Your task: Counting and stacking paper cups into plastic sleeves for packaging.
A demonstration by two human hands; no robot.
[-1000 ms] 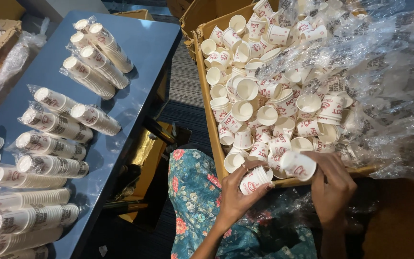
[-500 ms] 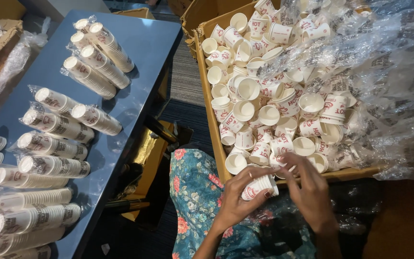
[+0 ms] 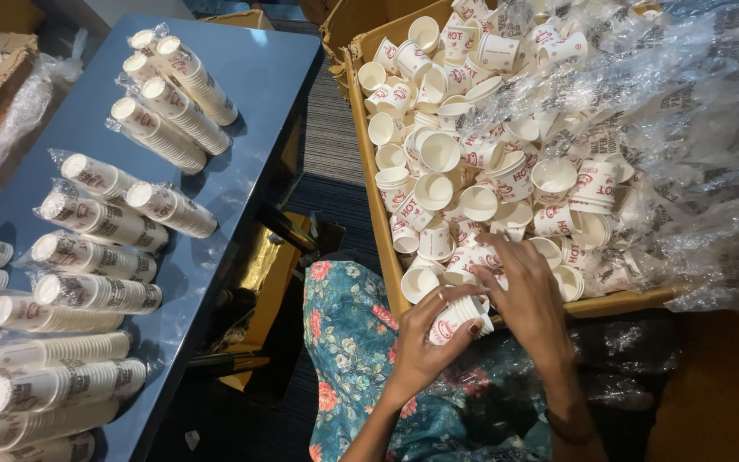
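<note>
Left grip: your left hand (image 3: 425, 338) is wrapped around a short nested stack of white paper cups with red print (image 3: 462, 316), fingers curled closed on it, just in front of the near edge of the box.
Right grip: your right hand (image 3: 534, 295) lies palm down over the top of that stack, its fingertips (image 3: 506, 250) reaching in among the loose cups; you cannot tell whether it is pinching one.
Stack position: it sits between both hands, over your lap, touching the box's near wall or just beside it.
Box: large brown cardboard box (image 3: 368, 175) heaped with loose white paper cups (image 3: 472, 162), lying every way up.
Wrap: crumpled clear plastic sheet (image 3: 686, 145) drapes over the right part of the heap.
Worktop: grey-blue worktop (image 3: 275, 77) to your left carries rows of plastic-wrapped sleeves of stacked cups (image 3: 104, 218), lying on their sides.
Lap: blue floral fabric (image 3: 348, 342) beneath your wrists.
</note>
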